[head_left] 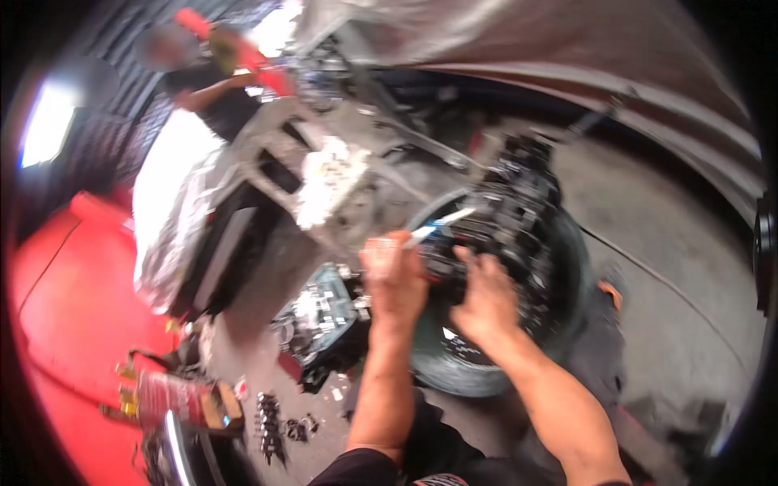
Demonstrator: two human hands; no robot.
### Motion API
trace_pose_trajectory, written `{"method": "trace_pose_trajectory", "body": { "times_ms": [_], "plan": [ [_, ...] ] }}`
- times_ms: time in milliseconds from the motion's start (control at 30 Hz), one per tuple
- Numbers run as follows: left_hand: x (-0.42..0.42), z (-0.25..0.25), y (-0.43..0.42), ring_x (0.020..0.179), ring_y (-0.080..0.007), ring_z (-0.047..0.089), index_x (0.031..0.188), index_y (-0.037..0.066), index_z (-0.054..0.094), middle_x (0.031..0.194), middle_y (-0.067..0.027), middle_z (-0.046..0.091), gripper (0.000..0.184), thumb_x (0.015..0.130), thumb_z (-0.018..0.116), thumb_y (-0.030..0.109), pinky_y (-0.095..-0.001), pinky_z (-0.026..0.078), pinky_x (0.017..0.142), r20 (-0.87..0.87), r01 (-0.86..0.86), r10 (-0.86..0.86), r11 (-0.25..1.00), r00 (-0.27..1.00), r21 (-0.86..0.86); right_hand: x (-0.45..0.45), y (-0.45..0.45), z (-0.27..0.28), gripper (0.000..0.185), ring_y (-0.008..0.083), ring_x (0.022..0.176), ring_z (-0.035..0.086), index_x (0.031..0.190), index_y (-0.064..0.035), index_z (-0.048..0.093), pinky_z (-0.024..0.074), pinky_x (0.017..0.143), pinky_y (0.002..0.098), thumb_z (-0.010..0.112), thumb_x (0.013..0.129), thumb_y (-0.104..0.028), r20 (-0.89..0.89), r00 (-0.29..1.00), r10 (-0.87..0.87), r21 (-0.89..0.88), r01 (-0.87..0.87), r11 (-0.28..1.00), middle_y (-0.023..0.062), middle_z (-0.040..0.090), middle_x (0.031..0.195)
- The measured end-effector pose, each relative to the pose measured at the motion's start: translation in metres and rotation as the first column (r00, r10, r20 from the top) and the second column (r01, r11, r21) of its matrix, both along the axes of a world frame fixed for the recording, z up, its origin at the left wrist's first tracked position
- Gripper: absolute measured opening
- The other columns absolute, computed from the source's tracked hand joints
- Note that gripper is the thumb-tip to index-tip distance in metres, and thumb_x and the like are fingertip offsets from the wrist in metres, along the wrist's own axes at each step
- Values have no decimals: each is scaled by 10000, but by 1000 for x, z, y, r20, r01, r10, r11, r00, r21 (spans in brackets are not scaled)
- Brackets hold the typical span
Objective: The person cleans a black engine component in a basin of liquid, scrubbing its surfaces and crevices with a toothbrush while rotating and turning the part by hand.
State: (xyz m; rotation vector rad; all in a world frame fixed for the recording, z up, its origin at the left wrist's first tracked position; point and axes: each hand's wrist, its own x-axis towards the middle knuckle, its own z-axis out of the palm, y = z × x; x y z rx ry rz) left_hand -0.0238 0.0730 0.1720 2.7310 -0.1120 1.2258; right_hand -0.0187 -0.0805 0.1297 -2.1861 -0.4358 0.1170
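Observation:
A dark metal engine part (pixel 519 202) rests over a round greenish-grey tub (pixel 462 377). My left hand (pixel 395 271) is closed round a slim white and blue tool (pixel 429 230), perhaps a brush, whose pale tip points at the engine part. On the near side of the engine part lies my right hand (pixel 486 296), its fingers spread against the dark metal, with nothing seen held in it. Motion blur hides the fine detail of both hands and the metal.
Left of the tub is an open container of small metal parts (pixel 324 312). A coiled metal part (pixel 268 421) lies on the floor beside a red box (pixel 166 397). Another person (pixel 215 101) stands at the upper left, behind a plastic-covered object (pixel 174 202). A cable crosses the floor at right.

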Motion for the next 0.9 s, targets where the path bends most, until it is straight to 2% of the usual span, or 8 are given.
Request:
{"method": "trace_pose_trajectory", "body": {
  "times_ms": [67, 100, 400, 433, 567, 700, 867, 900],
  "plan": [
    [2, -6, 2, 977, -360, 606, 1066, 25, 627, 1013, -164, 648, 295, 781, 625, -52, -426, 488, 890, 37, 4, -2, 998, 999, -65, 0, 5, -9, 857, 383, 1176, 503, 1427, -97, 466, 413, 1024, 477, 727, 612, -50, 60, 997, -45, 78, 40, 996, 172, 509, 1208],
    [3, -4, 0, 990, -375, 604, 1078, 12, 622, 1025, -172, 648, 307, 781, 607, -65, -448, 487, 901, -19, -16, 14, 993, 1000, -115, -1, 6, -10, 849, 372, 1181, 501, 1426, -96, 467, 406, 1033, 468, 721, 616, -53, 88, 992, -85, 73, 78, 994, 158, 511, 1212],
    [35, -2, -1, 994, -372, 644, 1112, 6, 651, 1028, -190, 680, 263, 851, 619, 7, -429, 516, 876, -110, 82, -104, 979, 988, -189, -2, 2, -2, 785, 363, 1196, 513, 1401, -103, 493, 423, 1038, 445, 651, 642, 17, 43, 997, -66, 33, 64, 997, 148, 526, 1215],
    [36, -2, -2, 969, -373, 656, 1120, 17, 654, 1006, -177, 685, 266, 855, 626, 12, -432, 525, 854, -83, 107, -119, 985, 989, -135, -3, 3, -4, 786, 366, 1189, 514, 1399, -94, 494, 423, 1036, 446, 633, 635, 30, 69, 995, -75, 39, 73, 997, 149, 526, 1205],
    [40, -6, -9, 959, -369, 646, 1087, 25, 668, 1010, -167, 685, 254, 837, 639, -8, -430, 521, 849, -17, 144, -149, 974, 989, -175, -1, 4, -2, 791, 365, 1188, 509, 1404, -85, 489, 418, 1038, 444, 626, 635, 39, 50, 996, -68, 36, 66, 997, 148, 524, 1195],
    [41, -12, -11, 914, -358, 604, 1041, 35, 677, 1008, -140, 680, 264, 795, 637, -54, -434, 504, 830, 16, 139, -138, 982, 990, -127, -2, 5, -2, 795, 355, 1200, 508, 1412, -85, 483, 414, 1046, 439, 628, 642, 48, 49, 995, -85, 46, 83, 995, 142, 520, 1207],
    [45, -23, -9, 929, -355, 603, 970, 25, 669, 995, -140, 678, 211, 791, 600, -64, -433, 489, 870, 36, 128, -125, 984, 992, -121, 4, 6, -6, 819, 367, 1198, 493, 1432, -83, 459, 409, 1026, 466, 705, 652, -36, 41, 999, -9, 29, 8, 1000, 159, 506, 1223],
    [48, -25, -7, 867, -360, 603, 973, 26, 666, 915, -150, 673, 167, 841, 578, -30, -450, 478, 820, 61, 124, -122, 992, 991, -30, 4, 4, 0, 824, 371, 1191, 497, 1430, -80, 458, 417, 1018, 473, 716, 647, -41, 22, 1000, 6, 27, -7, 1000, 163, 506, 1225]
  ]
}}
